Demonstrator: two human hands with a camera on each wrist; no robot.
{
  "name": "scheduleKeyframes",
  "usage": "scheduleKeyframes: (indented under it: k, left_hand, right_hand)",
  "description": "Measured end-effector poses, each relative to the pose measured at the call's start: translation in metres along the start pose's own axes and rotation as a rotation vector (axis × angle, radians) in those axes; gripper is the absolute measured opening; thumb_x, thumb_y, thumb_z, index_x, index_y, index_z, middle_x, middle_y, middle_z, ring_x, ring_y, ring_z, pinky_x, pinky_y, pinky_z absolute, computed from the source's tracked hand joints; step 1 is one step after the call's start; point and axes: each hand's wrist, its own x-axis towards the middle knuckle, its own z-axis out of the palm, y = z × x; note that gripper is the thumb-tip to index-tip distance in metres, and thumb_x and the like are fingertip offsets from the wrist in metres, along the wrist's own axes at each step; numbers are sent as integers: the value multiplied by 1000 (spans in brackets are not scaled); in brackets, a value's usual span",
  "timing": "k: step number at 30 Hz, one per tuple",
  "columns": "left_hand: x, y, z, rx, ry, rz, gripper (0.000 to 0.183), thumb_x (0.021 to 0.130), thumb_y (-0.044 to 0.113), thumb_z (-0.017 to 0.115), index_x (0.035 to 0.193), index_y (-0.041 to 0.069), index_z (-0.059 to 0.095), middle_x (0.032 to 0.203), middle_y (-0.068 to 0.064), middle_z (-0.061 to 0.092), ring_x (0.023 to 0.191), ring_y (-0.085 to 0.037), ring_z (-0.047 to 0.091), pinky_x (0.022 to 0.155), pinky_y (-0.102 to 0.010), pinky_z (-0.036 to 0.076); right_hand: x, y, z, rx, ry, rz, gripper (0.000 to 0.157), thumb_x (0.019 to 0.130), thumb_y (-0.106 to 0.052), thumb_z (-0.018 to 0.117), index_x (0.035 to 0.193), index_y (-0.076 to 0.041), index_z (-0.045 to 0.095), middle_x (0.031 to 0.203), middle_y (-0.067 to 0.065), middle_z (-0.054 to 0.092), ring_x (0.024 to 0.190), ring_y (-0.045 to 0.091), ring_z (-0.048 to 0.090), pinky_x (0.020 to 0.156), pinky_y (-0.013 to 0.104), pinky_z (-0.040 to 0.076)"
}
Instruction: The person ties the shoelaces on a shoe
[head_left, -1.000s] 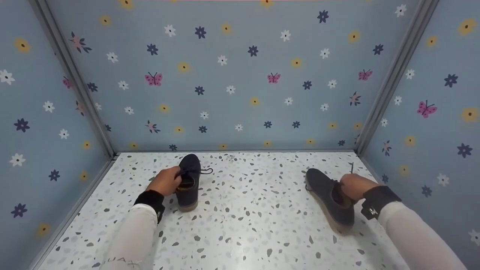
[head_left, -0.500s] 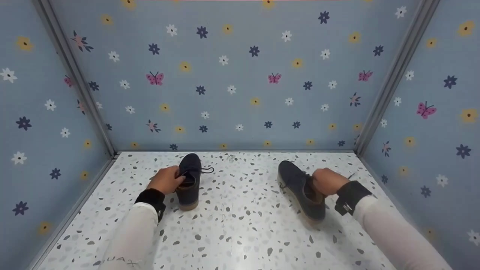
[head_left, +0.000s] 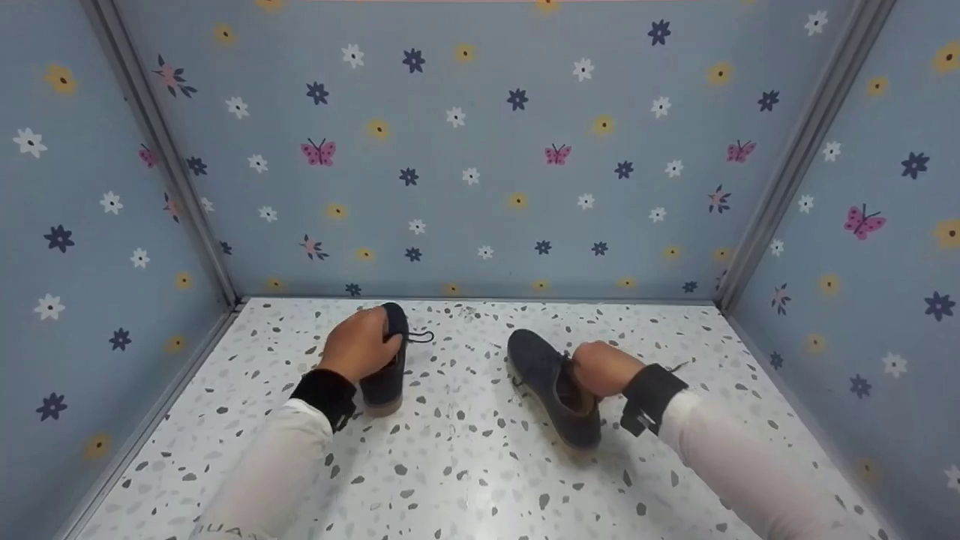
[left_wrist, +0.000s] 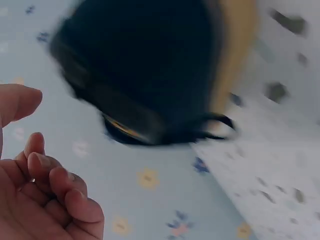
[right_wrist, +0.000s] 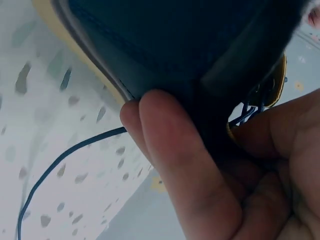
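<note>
A dark navy lace-up shoe (head_left: 383, 375) stands on the floor at the left, its toe toward the back wall. My left hand (head_left: 364, 345) hovers over it, hiding much of its opening. In the left wrist view that hand (left_wrist: 50, 190) has loosely bent fingers with nothing between them, apart from the blurred shoe (left_wrist: 145, 65). My right hand (head_left: 604, 367) pinches a matching shoe (head_left: 536, 364) by its side collar, toe angled to the back left. In the right wrist view, fingers (right_wrist: 170, 135) press the shoe's outside while the thumb sits inside the opening. A loose lace (right_wrist: 60, 157) trails off.
A white speckled floor (head_left: 465, 465) lies under both shoes. Pale blue panels with flowers and butterflies enclose it: a back wall (head_left: 480, 150), a left wall (head_left: 90, 300) and a right wall (head_left: 885, 300). Grey metal posts stand at the two back corners.
My right hand has moved its shoe leftward, closer to the other one. My left hand has let go of the left shoe and shifted up over it; that shoe stays put.
</note>
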Motion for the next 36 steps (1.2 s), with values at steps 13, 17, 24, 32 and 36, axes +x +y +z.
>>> scheduleKeyframes:
  k: [13, 17, 24, 32, 36]
  left_hand:
    - [-13, 88, 69, -113, -205, 405, 36, 97, 29, 73, 127, 11, 65, 114, -10, 65, 96, -20, 64, 85, -38, 56]
    - [-14, 95, 88, -168, -205, 417, 26, 100, 25, 70, 121, 14, 61, 116, -7, 61, 98, -17, 61, 89, -37, 55]
    - [-10, 96, 91, -213, -169, 445, 7, 101, 14, 65, 98, 11, 59, 101, -5, 61, 92, -16, 58, 84, -35, 54]
    - [-11, 94, 95, -250, -244, 372, 19, 96, 13, 68, 109, 14, 55, 96, -3, 64, 83, -12, 56, 77, -31, 50]
    - [-10, 94, 96, -242, -182, 370, 17, 94, 11, 68, 104, 16, 56, 91, 3, 62, 81, -12, 57, 76, -30, 50]
  right_hand:
    - [-2, -33, 19, 17, 15, -112, 30, 101, -6, 48, 80, -6, 70, 64, 5, 69, 53, 16, 64, 53, 29, 53]
    - [-3, -38, 21, 52, 7, -119, 33, 102, -7, 47, 80, -7, 71, 62, 4, 70, 52, 15, 64, 52, 29, 52]
    - [-5, -41, 24, 63, 30, -69, 31, 101, -8, 48, 79, -9, 70, 65, 3, 68, 53, 15, 64, 51, 31, 52]
    - [-4, -48, 23, 49, 51, -99, 31, 101, -11, 50, 78, -13, 71, 65, 0, 67, 55, 14, 63, 54, 32, 52]
    - [-3, -50, 22, 63, 53, -110, 31, 100, -9, 49, 77, -11, 71, 64, 1, 67, 53, 14, 62, 53, 30, 52]
